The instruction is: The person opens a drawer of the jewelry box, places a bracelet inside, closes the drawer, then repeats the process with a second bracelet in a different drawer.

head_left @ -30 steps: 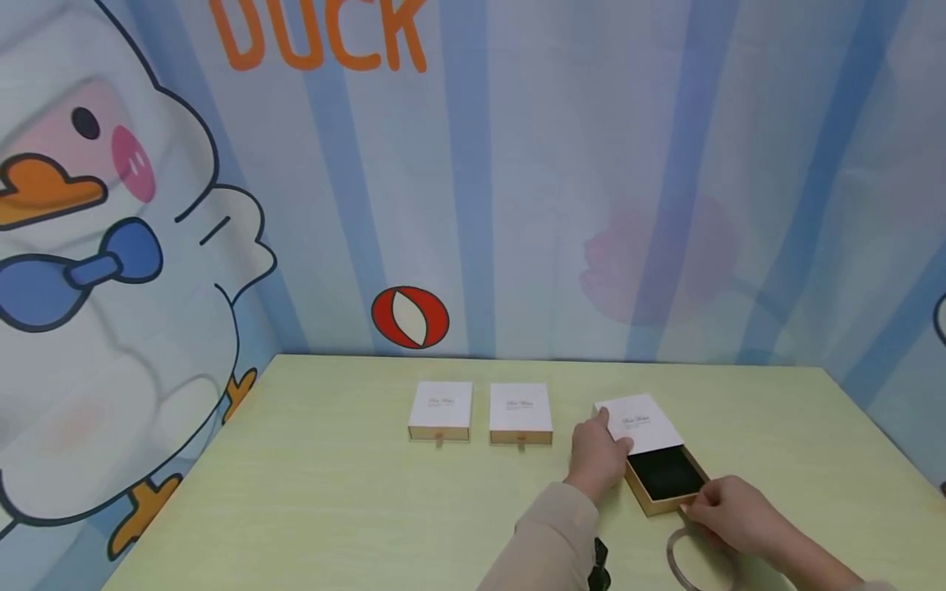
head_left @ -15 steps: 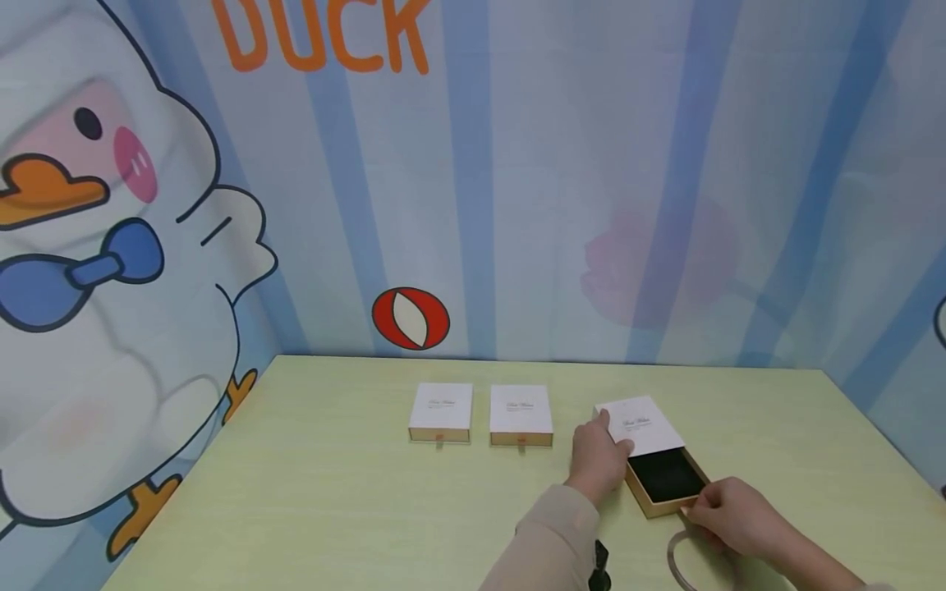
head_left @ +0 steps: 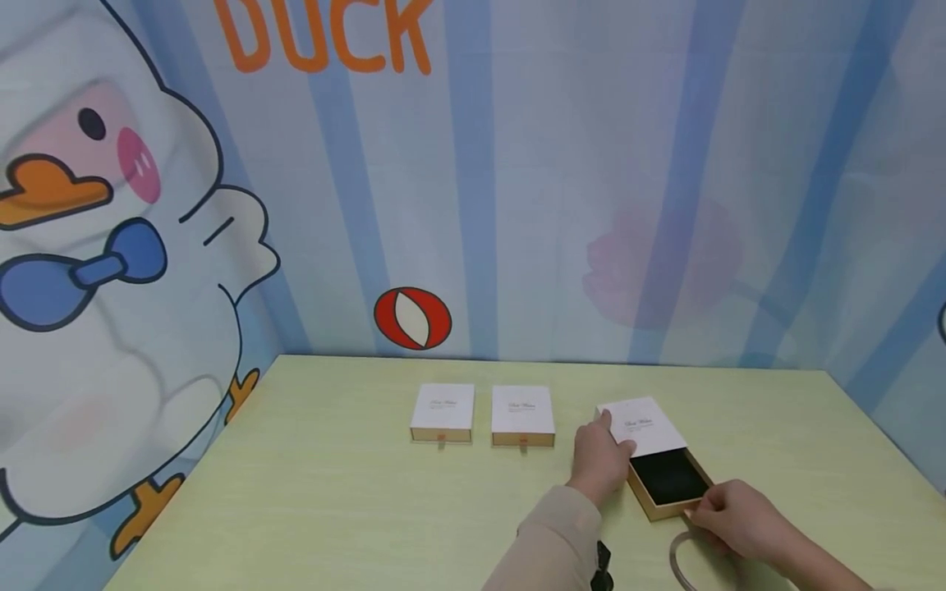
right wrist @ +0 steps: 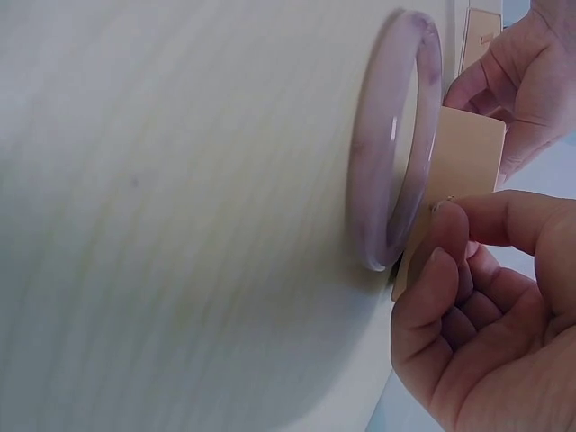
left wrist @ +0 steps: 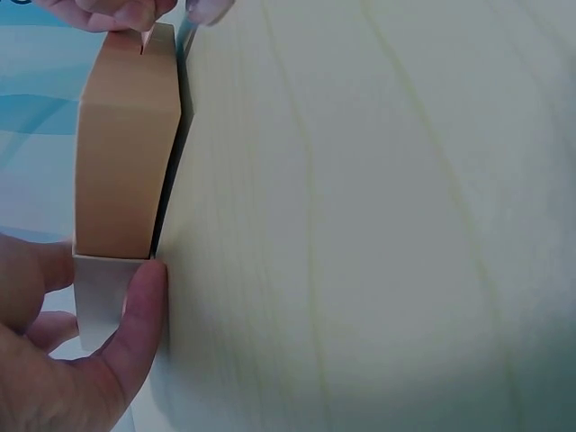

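A white box sleeve [head_left: 641,427] with printed text lies at the right of the table, its tan drawer [head_left: 668,510] pulled partway out toward the person. Dark lining shows inside the drawer. My left hand [head_left: 600,460] grips the sleeve by its sides, the thumb along one side in the left wrist view. At the drawer's front, my right hand [head_left: 742,521] pinches the small pull tab [left wrist: 147,38] between thumb and forefinger. The tab is mostly hidden by the fingertips. A pale purple bangle [right wrist: 369,180] lies on the table just in front of the drawer, beside my right hand.
Two similar closed boxes, one to the left [head_left: 443,412] and one in the middle [head_left: 522,415], sit on the pale yellow table [head_left: 332,492]. A small black object [head_left: 602,566] lies by my left sleeve. A cartoon backdrop [head_left: 517,164] stands behind the table.
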`<state>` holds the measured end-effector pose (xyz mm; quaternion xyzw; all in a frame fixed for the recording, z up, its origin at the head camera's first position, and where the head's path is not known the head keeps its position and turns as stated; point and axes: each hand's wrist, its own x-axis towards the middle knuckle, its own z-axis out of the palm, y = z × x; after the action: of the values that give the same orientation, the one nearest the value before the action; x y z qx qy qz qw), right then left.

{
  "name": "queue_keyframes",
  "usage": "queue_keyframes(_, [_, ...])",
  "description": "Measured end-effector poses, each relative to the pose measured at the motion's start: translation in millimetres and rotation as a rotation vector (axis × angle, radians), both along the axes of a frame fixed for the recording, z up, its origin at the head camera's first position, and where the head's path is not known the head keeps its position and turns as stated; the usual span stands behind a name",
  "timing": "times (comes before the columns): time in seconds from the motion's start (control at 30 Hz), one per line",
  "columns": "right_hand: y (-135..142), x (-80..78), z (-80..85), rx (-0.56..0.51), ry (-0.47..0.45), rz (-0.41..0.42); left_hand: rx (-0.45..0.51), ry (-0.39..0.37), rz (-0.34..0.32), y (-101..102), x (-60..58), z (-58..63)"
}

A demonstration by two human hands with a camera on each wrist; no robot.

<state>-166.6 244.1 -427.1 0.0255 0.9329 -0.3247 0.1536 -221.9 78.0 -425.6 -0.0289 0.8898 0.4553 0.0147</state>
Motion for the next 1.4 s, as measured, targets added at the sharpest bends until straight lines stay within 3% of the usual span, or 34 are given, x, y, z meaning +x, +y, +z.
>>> queue_keyframes(0.73, [3.2, -3.9, -1.2, 0.010, -0.041, -0.005, 0.010, 0.004, -0.016, -1.3, -0.1, 2.0])
queue_keyframes(1.4, [3.5, -2.5, 3.8, 0.064, 0.031, 0.040, 0.003, -0.004, -0.008, -0.4, -0.6, 0.4])
